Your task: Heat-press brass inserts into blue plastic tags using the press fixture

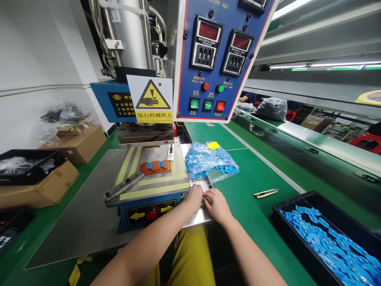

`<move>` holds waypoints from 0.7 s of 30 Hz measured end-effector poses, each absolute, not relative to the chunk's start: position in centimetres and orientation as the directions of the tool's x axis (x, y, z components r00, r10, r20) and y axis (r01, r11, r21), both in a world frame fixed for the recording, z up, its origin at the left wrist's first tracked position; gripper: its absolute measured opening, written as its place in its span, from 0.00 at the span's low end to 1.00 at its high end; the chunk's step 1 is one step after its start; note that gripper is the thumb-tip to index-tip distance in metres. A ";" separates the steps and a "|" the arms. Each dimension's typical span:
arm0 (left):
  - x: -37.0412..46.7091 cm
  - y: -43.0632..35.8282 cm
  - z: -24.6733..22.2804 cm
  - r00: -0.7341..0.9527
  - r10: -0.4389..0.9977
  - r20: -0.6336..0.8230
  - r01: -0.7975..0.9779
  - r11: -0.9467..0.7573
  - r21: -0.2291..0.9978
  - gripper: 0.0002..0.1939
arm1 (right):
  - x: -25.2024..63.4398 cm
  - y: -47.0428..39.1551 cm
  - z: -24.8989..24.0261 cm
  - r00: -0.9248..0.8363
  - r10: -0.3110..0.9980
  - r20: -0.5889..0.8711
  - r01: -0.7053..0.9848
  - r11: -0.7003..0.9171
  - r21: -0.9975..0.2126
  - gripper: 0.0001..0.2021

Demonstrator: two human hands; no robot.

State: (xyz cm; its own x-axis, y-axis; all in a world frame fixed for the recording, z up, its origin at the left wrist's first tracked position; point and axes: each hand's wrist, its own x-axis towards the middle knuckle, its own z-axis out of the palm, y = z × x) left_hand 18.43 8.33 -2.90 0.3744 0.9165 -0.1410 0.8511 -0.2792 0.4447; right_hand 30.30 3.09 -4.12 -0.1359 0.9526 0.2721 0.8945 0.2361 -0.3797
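My left hand [194, 197] and my right hand [218, 204] are close together over a shallow metal tray [200, 217]. Their fingers are bent and pinched around something small and brass-coloured, mostly hidden between them. Just beyond the hands, a clear plastic bag [212, 159] full of small blue parts lies partly on the tray, with a yellow label on top. To the left, an orange-brown fixture [154, 168] sits on the press bed [162, 186], with two small blue parts [161, 163] on it. The press head [145, 135] is raised above the fixture.
A black bin [278, 206] of blue parts stands at the right. A cutter knife [266, 193] lies on the green table [244, 171]. A metal bar [123, 186] lies across the bed's left side. Cardboard boxes [79, 145] stand at left; a control panel [205, 99] hangs above.
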 end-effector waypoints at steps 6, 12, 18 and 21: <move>18.3 7.7 -2.4 0.405 0.909 -0.093 0.838 -0.329 0.436 0.15 | 30.1 3.0 -3.9 -0.140 0.960 0.242 0.920 0.217 -0.326 0.09; 17.9 6.4 -2.4 0.450 0.893 -0.004 0.802 -0.402 0.442 0.15 | 30.1 3.2 -4.2 -0.125 0.961 0.246 0.932 0.198 -0.304 0.09; 17.5 6.3 -3.0 0.436 0.900 0.013 0.789 -0.390 0.474 0.16 | 30.0 3.4 -4.3 -0.132 0.957 0.257 0.921 0.214 -0.326 0.09; 17.2 6.5 -3.4 0.457 0.887 0.061 0.744 -0.419 0.520 0.14 | 30.1 3.5 -4.4 -0.100 0.945 0.311 0.886 0.227 -0.404 0.09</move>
State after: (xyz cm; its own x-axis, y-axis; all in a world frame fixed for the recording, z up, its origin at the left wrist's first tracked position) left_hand 17.16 6.51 -3.40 0.4570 0.8874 0.0606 0.7442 -0.4188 0.5203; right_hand 30.13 3.46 -4.40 -0.1002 0.9451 0.3109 0.8863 0.2268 -0.4038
